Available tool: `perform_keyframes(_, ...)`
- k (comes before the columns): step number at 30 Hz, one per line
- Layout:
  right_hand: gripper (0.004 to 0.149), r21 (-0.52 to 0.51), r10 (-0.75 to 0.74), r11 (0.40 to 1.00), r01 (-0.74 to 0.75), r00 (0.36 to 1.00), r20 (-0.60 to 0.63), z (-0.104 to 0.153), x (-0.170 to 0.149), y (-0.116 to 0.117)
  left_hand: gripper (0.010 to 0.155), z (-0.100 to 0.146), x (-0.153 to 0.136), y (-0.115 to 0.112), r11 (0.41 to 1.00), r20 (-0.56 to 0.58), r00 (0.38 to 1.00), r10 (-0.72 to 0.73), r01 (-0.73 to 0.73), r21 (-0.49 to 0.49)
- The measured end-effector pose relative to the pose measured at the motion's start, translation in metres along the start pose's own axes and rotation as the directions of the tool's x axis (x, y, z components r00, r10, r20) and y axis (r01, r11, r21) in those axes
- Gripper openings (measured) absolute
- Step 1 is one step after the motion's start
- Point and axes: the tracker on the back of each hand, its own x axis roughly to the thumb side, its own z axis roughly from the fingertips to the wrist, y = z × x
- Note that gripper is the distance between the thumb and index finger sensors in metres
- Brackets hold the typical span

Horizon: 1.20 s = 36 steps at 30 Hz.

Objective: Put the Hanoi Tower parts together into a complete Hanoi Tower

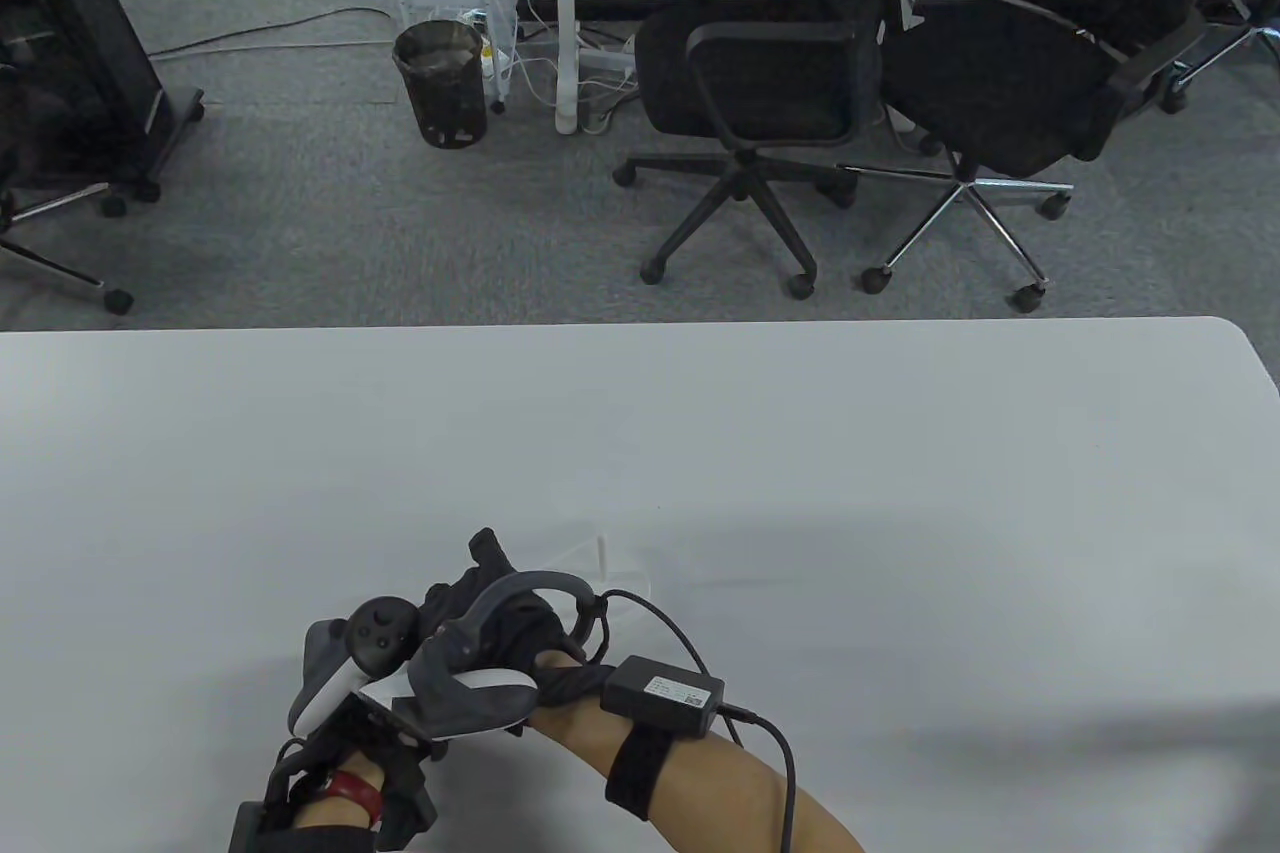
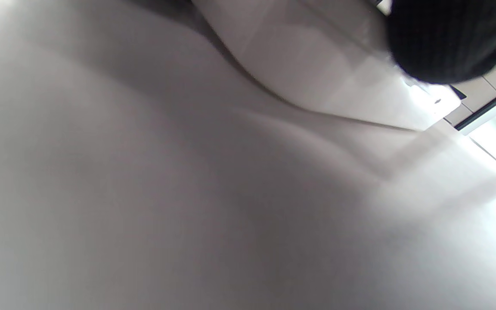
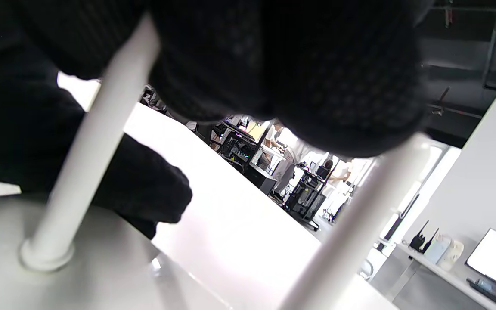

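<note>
The white Hanoi Tower base [image 1: 610, 565] lies on the white table, hard to tell from it. In the right wrist view the base [image 3: 84, 280] carries two upright white pegs [image 3: 88, 159]. My right hand [image 1: 490, 593] reaches over the base, and its gloved fingers [image 3: 282, 64] close over the peg tops. My left hand [image 1: 345, 683] sits just left of it, mostly hidden under its tracker. In the left wrist view a dark gloved fingertip [image 2: 450, 38] is at the edge of the base [image 2: 338, 73]. No discs are in view.
The white table [image 1: 800, 493] stretches far to the right and back, with its far edge at mid-frame. A cable and black box [image 1: 665, 688] are strapped on my right forearm. Office chairs [image 1: 760, 73] and a bin [image 1: 440, 83] stand on the floor beyond.
</note>
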Motion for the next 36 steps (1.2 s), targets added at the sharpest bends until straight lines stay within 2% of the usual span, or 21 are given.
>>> perform_keyframes(3, 0.044, 0.028, -0.118, 0.993, 0.118, 0.993, -0.021, -0.004, -0.004, 0.007, 0.117, -0.001, -0.002, 0.000, 1.000, 0.002, 1.000, 0.018, -0.018, 0.001)
perform_keyframes(7, 0.044, 0.011, -0.138, 0.990, 0.138, 0.990, -0.030, -0.003, -0.001, 0.021, 0.117, -0.001, -0.001, 0.000, 1.000, 0.001, 1.000, 0.014, -0.014, -0.003)
perform_keyframes(8, 0.044, -0.002, -0.118, 0.993, 0.118, 0.991, -0.063, -0.002, -0.002, 0.021, 0.117, 0.000, -0.002, 0.000, 1.000, 0.002, 1.000, 0.020, -0.020, -0.002)
perform_keyframes(11, 0.046, 0.015, -0.216, 0.976, 0.217, 0.974, -0.070, -0.002, -0.004, 0.027, 0.116, 0.000, 0.000, 0.000, 1.000, 0.004, 1.000, 0.020, -0.020, -0.002)
perform_keyframes(12, 0.050, 0.047, -0.280, 0.958, 0.284, 0.957, -0.080, -0.001, -0.007, 0.030, 0.117, 0.000, 0.000, 0.001, 1.000, 0.004, 1.000, 0.016, -0.016, -0.004)
perform_keyframes(14, 0.071, 0.125, -0.346, 0.925, 0.358, 0.932, -0.109, 0.005, -0.012, 0.030, 0.117, 0.000, 0.004, 0.002, 1.000, 0.010, 1.000, -0.008, 0.008, -0.016)
perform_keyframes(16, 0.082, 0.122, -0.384, 0.910, 0.396, 0.917, -0.111, 0.016, -0.023, 0.021, 0.117, 0.000, 0.006, 0.003, 0.999, 0.010, 1.000, -0.025, 0.025, -0.031)
perform_keyframes(19, 0.084, 0.019, -0.396, 0.916, 0.401, 0.911, -0.114, 0.043, -0.053, -0.001, 0.118, 0.001, 0.009, 0.008, 0.999, 0.013, 1.000, -0.026, 0.026, -0.031)
perform_keyframes(22, 0.081, 0.041, -0.395, 0.911, 0.410, 0.897, -0.200, 0.074, -0.090, -0.014, 0.118, 0.009, 0.021, 0.018, 0.999, 0.040, 0.999, -0.037, 0.036, 0.006)
perform_keyframes(23, 0.081, 0.070, -0.394, 0.904, 0.421, 0.887, -0.240, 0.088, -0.104, -0.014, 0.118, 0.013, 0.026, 0.023, 0.998, 0.050, 0.998, -0.044, 0.042, 0.048)
perform_keyframes(28, 0.080, 0.070, -0.405, 0.881, 0.469, 0.822, -0.401, 0.159, -0.154, -0.004, 0.115, 0.040, 0.045, 0.045, 0.979, 0.058, 0.993, -0.100, 0.088, 0.183)
perform_keyframes(30, 0.081, 0.062, -0.423, 0.858, 0.510, 0.769, -0.479, 0.193, -0.170, 0.002, 0.110, 0.056, 0.054, 0.050, 0.953, 0.007, 0.981, -0.194, 0.187, 0.240)
perform_keyframes(32, 0.082, 0.044, -0.429, 0.849, 0.526, 0.735, -0.525, 0.215, -0.179, 0.003, 0.107, 0.069, 0.065, 0.055, 0.917, -0.039, 0.956, -0.289, 0.289, 0.274)
perform_keyframes(36, 0.084, 0.025, -0.377, 0.875, 0.484, 0.711, -0.593, 0.258, -0.194, -0.001, 0.103, 0.088, 0.085, 0.061, 0.854, -0.080, 0.927, -0.367, 0.370, 0.367)
